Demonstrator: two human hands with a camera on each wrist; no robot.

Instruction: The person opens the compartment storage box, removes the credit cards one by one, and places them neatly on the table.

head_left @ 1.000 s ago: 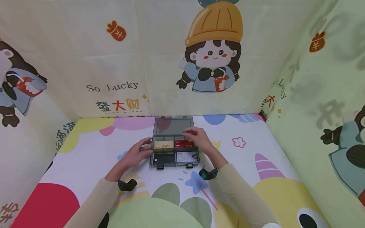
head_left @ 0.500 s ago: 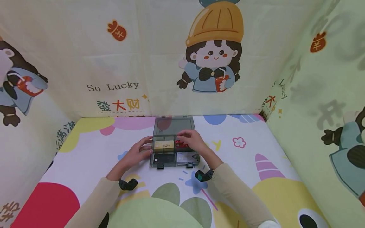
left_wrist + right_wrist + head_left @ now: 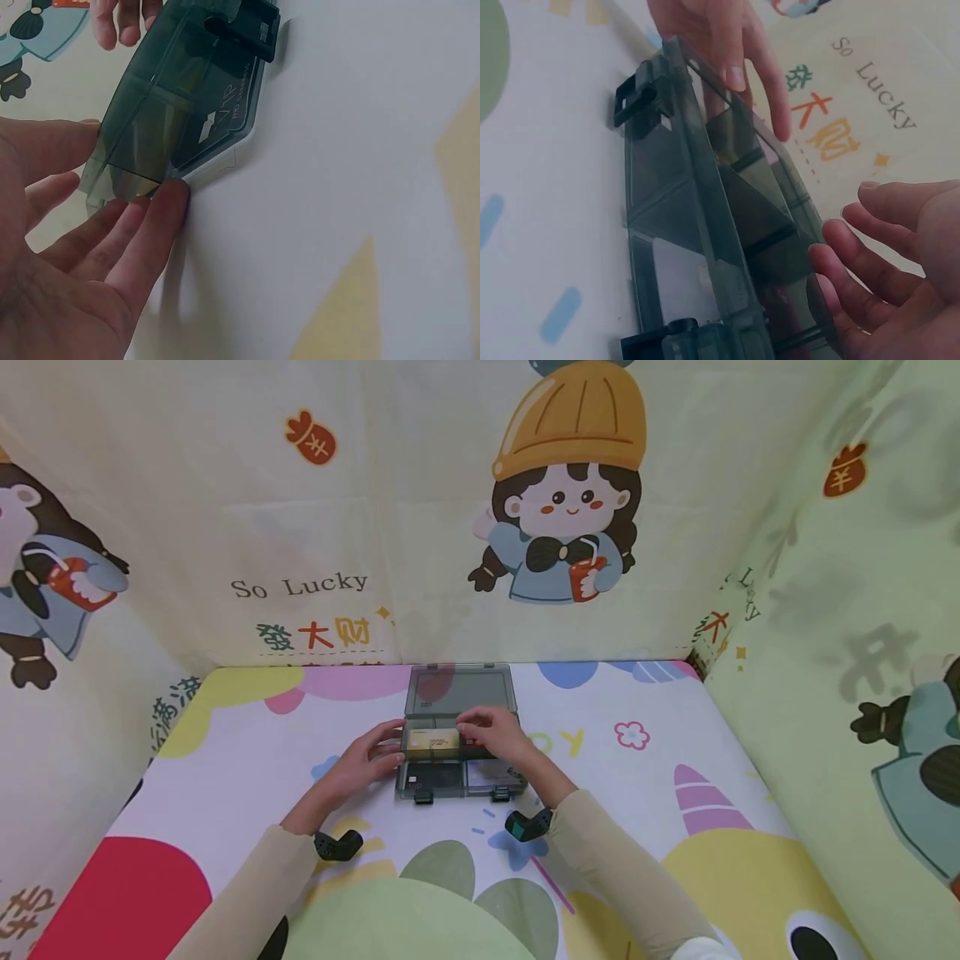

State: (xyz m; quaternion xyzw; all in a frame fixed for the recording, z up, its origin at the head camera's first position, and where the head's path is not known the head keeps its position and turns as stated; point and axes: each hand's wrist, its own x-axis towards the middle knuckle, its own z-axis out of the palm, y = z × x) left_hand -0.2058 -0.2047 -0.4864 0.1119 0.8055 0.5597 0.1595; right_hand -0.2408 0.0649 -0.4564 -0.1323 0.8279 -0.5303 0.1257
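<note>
The box point(image 3: 459, 752) lies open on the tabletop point(image 3: 637, 777), middle. It looks light, stiff, smooth plastic; better to hold it by the side walls. The left hand point(image 3: 360, 766) touches its left wall with relaxed fingers; the right hand point(image 3: 498, 737) hovers unclenched over the red card point(image 3: 474, 742).

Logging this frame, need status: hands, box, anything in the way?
Left hand open, fingers flat on the box left wall. Right hand open over the red card slot, touch unclear. Box open, lid laid back. Nothing in the way.
</note>
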